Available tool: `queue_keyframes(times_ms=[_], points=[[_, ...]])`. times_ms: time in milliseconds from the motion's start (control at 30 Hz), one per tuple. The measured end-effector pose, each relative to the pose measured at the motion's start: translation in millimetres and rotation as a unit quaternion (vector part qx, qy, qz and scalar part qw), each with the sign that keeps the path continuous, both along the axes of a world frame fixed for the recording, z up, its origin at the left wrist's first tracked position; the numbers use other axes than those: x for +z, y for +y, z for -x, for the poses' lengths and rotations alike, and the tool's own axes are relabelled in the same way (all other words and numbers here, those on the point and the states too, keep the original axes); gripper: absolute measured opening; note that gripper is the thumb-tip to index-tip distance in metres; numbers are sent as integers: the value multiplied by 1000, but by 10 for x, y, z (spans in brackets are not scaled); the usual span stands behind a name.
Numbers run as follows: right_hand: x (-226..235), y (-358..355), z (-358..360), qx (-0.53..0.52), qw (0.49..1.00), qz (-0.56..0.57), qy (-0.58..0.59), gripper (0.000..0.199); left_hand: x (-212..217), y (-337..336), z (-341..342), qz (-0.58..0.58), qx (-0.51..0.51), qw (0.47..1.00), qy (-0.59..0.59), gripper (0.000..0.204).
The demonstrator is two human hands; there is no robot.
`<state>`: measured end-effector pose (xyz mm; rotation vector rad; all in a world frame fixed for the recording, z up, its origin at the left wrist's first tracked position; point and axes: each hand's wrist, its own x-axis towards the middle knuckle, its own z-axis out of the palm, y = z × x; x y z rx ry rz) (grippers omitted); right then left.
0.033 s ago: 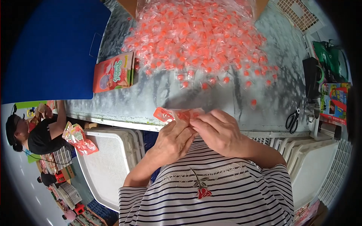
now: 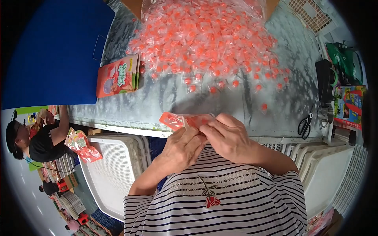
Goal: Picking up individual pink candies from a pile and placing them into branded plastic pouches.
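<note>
Just in front of the table's near edge, my left hand (image 2: pixel 182 147) is closed round the side of a red, shiny pouch (image 2: pixel 172 120). At the pouch's right end, the fingers of my right hand (image 2: pixel 226 137) pinch its edge, the thumb hidden from view. Both hands nearly touch each other over my striped shirt. Whatever the pouch contains is hidden. Beyond it lies a big heap of small orange-red candies in clear wrappers (image 2: pixel 204 43), spilling from an open carton (image 2: pixel 272 8). One wrapped candy (image 2: pixel 264 106) lies apart, right of my hands.
A stack of flat red pouches (image 2: pixel 118 76) lies left of the heap, beside a large blue panel (image 2: pixel 55 51). Black scissors (image 2: pixel 304 126) rest near the right edge. White plastic trays (image 2: pixel 106 173) stand below the table, one bearing a filled pouch (image 2: pixel 83 145). A co-worker (image 2: pixel 39 139) is at far left.
The pouch in my hands has turned slightly, and a bit more of its red surface shows. My fingers have shifted only a little.
</note>
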<state>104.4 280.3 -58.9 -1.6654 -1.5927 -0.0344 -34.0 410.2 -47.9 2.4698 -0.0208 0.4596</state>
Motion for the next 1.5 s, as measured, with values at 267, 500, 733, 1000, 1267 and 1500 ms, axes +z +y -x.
queue_keyframes(times_ms=[267,500,733,1000,1267,1500], points=[[128,-158,-254,-40,943,-22,331,25,-40,64,-63,25,35,999,2,20],[-148,-138,-194,114,989,92,31,32,117,-3,-118,-3,-9,999,-49,18],[-642,-399,-809,-220,970,36,99,32,158,216,24,78,148,986,-2,14],[-1150,-601,-1419,-239,961,136,-12,32,149,162,36,123,173,977,18,8],[-1112,-750,-970,-190,964,121,141,43,92,180,58,124,182,975,17,7],[-1261,-655,-838,-186,969,122,109,61,38,218,-4,95,142,985,7,10]])
